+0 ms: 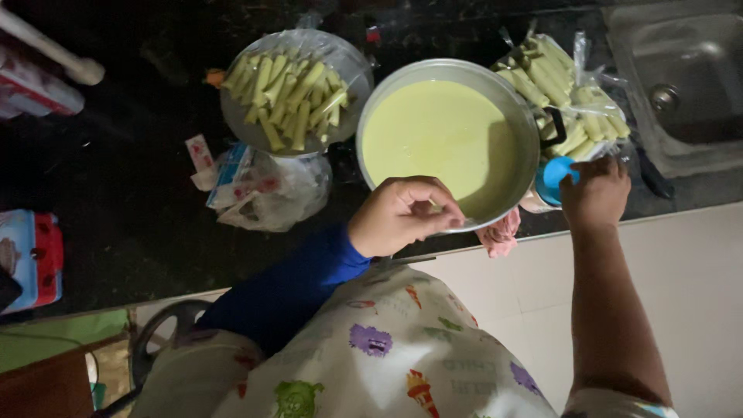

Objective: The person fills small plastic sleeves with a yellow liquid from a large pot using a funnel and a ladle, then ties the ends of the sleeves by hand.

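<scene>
A round metal pot (511, 116) full of pale yellow-green liquid (433, 131) stands on the dark counter. My left hand (402, 213), in a blue sleeve, hovers over the pot's near rim with its fingers curled and pinched together; nothing shows between them. My right hand (596, 193), on a bare arm, grips a small blue cup (553, 178) just to the right of the pot. A metal bowl (240, 128) lined with clear plastic holds several pale yellow filled plastic tubes (290, 93) left of the pot. More such tubes (561, 85) lie in a plastic bag on the right.
A steel sink (685, 77) sits at the far right. Crumpled plastic wrappers (267, 190) lie by the bowl. A pink cloth (499, 236) hangs at the counter's edge. A red and blue box (31, 259) is at the left. My patterned apron (387, 348) fills the foreground.
</scene>
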